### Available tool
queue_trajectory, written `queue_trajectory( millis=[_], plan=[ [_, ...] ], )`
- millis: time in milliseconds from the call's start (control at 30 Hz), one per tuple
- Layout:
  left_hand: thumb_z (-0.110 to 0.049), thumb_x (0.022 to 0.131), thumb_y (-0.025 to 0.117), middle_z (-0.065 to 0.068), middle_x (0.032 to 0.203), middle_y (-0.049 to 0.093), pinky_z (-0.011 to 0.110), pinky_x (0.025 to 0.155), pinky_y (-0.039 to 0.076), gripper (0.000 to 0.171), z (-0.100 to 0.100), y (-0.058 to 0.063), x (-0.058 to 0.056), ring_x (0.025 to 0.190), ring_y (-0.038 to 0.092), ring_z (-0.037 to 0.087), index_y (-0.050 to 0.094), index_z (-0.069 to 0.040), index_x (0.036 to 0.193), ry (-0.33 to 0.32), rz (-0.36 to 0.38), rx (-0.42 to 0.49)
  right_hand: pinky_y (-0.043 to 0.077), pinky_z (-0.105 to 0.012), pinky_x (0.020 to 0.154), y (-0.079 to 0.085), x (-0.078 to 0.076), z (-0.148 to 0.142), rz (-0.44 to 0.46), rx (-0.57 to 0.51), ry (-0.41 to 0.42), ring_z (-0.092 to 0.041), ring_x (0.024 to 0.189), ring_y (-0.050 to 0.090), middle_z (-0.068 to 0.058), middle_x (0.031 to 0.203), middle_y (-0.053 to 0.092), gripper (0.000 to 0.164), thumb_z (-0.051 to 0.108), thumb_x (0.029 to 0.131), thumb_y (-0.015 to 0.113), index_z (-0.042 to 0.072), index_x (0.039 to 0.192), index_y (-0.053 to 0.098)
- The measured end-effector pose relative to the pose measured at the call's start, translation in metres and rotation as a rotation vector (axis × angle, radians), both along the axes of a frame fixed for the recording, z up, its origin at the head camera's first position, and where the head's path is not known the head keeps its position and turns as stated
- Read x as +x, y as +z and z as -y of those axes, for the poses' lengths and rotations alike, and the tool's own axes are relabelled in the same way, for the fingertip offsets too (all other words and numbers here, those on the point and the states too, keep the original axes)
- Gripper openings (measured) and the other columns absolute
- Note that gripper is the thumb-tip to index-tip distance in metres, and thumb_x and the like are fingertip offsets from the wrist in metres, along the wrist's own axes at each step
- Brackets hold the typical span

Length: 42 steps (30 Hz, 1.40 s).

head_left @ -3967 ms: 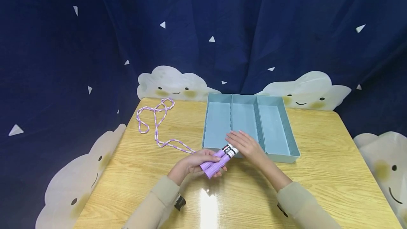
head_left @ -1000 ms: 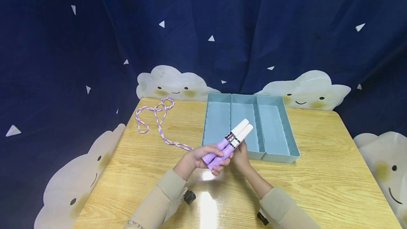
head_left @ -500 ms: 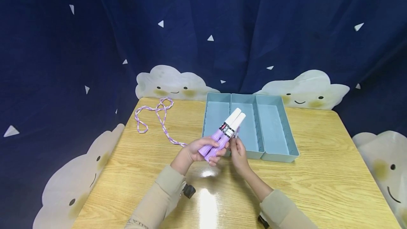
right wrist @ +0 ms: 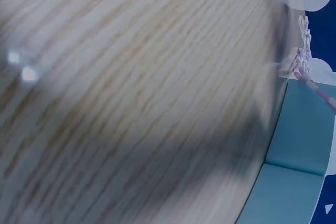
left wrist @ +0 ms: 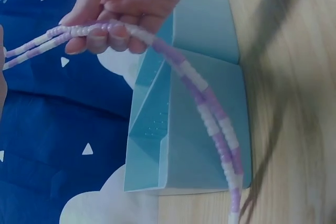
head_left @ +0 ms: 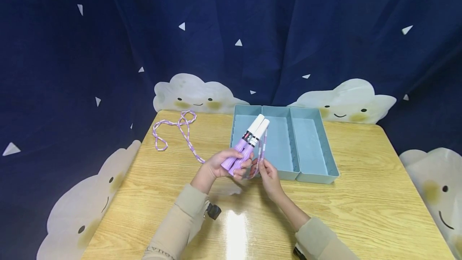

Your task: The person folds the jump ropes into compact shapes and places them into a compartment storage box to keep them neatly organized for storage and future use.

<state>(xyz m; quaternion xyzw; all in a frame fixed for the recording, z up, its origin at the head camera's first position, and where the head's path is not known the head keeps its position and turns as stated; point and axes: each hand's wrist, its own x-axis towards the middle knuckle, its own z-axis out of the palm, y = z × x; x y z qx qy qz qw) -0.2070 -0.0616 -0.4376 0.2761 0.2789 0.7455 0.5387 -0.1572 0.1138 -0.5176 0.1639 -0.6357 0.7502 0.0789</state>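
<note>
My left hand [head_left: 216,167] grips both handles [head_left: 236,159] of a beaded jump rope, side by side. The handles are purple with white ends that point up and away, over the blue bins. To their right, my right hand [head_left: 270,177] pinches the doubled purple-and-white rope [head_left: 262,147] just below the white ends. In the left wrist view the right hand's fingers curl round the two strands, and the beaded rope [left wrist: 210,108] arcs down from them. The rest of the rope trails left over the table and lies in loops at its far left corner. The right wrist view leaves the right hand out.
Three pale blue bins [head_left: 319,178] stand side by side at the back middle of the wooden table [head_left: 368,196]. A dark blue curtain [head_left: 216,7] with white clouds hangs behind and around the table.
My right hand has left the handles' white ends and now pinches the doubled rope. The handles have moved up, ending slightly left, in my left hand. The trailing rope has been drawn in.
</note>
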Motion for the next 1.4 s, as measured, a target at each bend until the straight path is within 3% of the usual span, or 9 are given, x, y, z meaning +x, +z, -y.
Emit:
queue_trajectory(
  millis=[167, 300, 367, 533, 833, 1400],
  plan=[
    [-0.017, 0.089, 0.041, -0.001, 0.074, 0.045, 0.019, 0.05, 0.035, 0.016, 0.003, 0.001, -0.003, 0.055, 0.045, 0.006, 0.041, -0.009, 0.103, 0.008, 0.005, 0.011, 0.053, -0.022, 0.065, -0.003, 0.0, 0.0, 0.023, 0.002, 0.04, -0.008, 0.069, 0.06, -0.002, 0.076, 0.062, 0.031, 0.004, 0.098, 0.035, -0.024, 0.093, 0.047],
    [-0.016, 0.089, 0.039, -0.001, 0.075, 0.045, 0.018, 0.05, 0.035, 0.018, 0.005, 0.002, -0.005, 0.055, 0.045, 0.007, 0.041, -0.009, 0.105, 0.016, 0.017, 0.024, 0.048, -0.019, 0.054, -0.005, 0.0, 0.0, 0.04, 0.07, 0.03, -0.004, 0.057, 0.052, 0.005, 0.076, 0.063, 0.026, 0.001, 0.096, 0.038, -0.02, 0.091, 0.052],
    [-0.016, 0.089, 0.04, 0.0, 0.076, 0.046, 0.018, 0.051, 0.036, 0.018, 0.006, 0.002, -0.005, 0.056, 0.046, 0.007, 0.041, -0.009, 0.106, 0.014, 0.026, 0.026, 0.048, -0.018, 0.055, -0.006, 0.0, 0.0, 0.051, 0.09, 0.043, -0.003, 0.058, 0.051, 0.006, 0.078, 0.064, 0.026, 0.001, 0.096, 0.038, -0.02, 0.092, 0.053],
    [-0.018, 0.088, 0.047, -0.001, 0.076, 0.047, 0.017, 0.051, 0.037, 0.019, 0.007, 0.002, -0.006, 0.055, 0.046, 0.007, 0.042, -0.009, 0.104, 0.023, 0.048, 0.018, 0.052, -0.023, 0.076, -0.01, -0.002, -0.002, 0.09, 0.084, 0.149, -0.006, 0.075, 0.062, -0.004, 0.083, 0.067, 0.031, 0.004, 0.098, 0.036, -0.022, 0.097, 0.051],
    [-0.017, 0.088, 0.046, 0.0, 0.075, 0.047, 0.017, 0.05, 0.036, 0.02, 0.01, 0.003, -0.008, 0.055, 0.046, 0.007, 0.041, -0.009, 0.106, 0.04, 0.056, 0.03, 0.051, -0.025, 0.081, -0.013, -0.005, -0.007, 0.08, 0.113, 0.277, -0.007, 0.082, 0.063, -0.025, 0.087, 0.064, 0.034, 0.009, 0.098, 0.037, -0.021, 0.097, 0.052],
    [-0.013, 0.09, 0.04, 0.0, 0.075, 0.047, 0.017, 0.05, 0.037, 0.018, 0.022, 0.003, -0.013, 0.055, 0.046, 0.007, 0.041, -0.008, 0.107, 0.102, 0.033, 0.073, 0.046, -0.028, 0.092, -0.014, -0.006, -0.016, 0.121, 0.179, 0.388, -0.014, 0.092, 0.063, -0.03, 0.097, 0.061, 0.028, 0.005, 0.097, 0.037, -0.018, 0.103, 0.052]
  ],
)
